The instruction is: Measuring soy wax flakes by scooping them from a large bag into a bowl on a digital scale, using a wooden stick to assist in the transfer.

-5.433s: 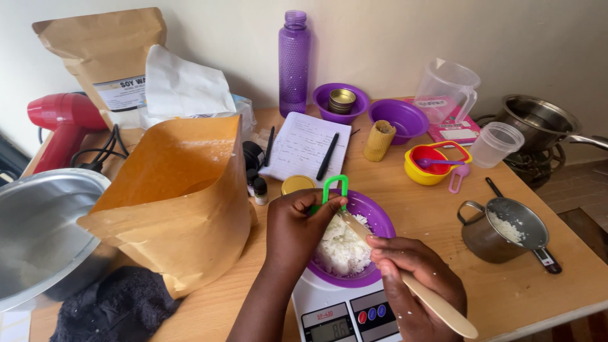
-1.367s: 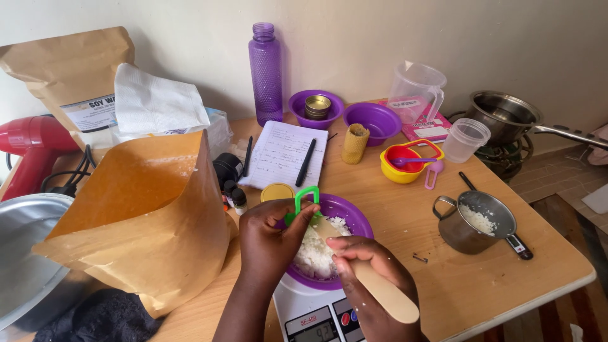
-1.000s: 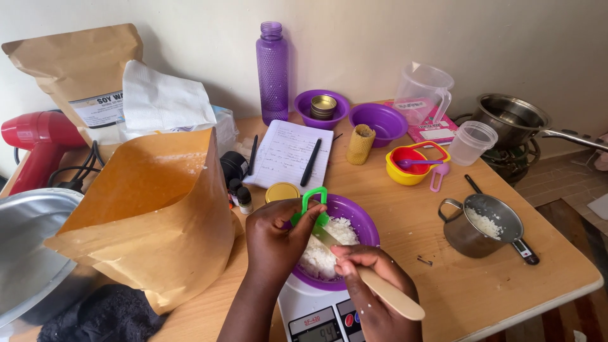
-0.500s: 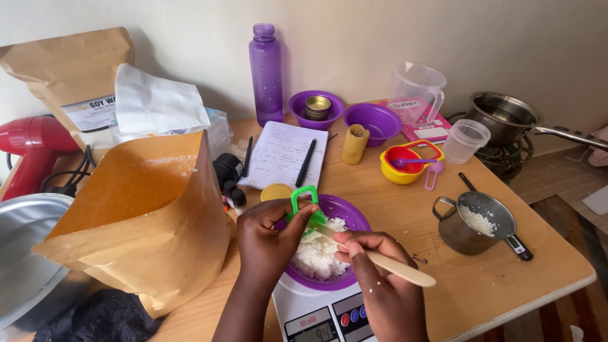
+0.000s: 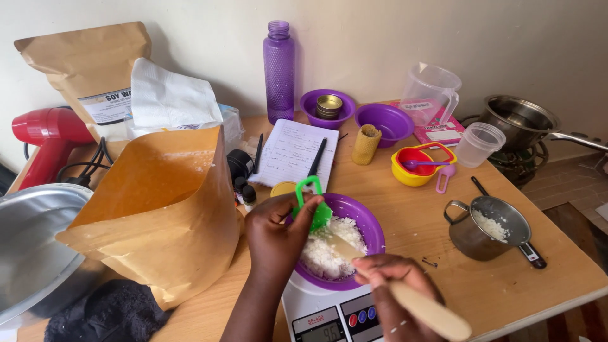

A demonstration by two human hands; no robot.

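Left hand (image 5: 275,237) fingers are pinching a green measuring scoop (image 5: 313,206), tipping it over the white flakes (image 5: 329,250). Right hand (image 5: 396,294) is gripping a wooden spatula (image 5: 405,297), blade in the flakes. Flakes are sitting in a purple bowl (image 5: 370,225) on a white scale (image 5: 335,320), just beside an open brown paper bag (image 5: 158,209) on the wooden table (image 5: 411,221).

Open brown bag (image 5: 158,215) left (labelled one (image 5: 88,76) behind); scale screen (image 5: 320,329) front.
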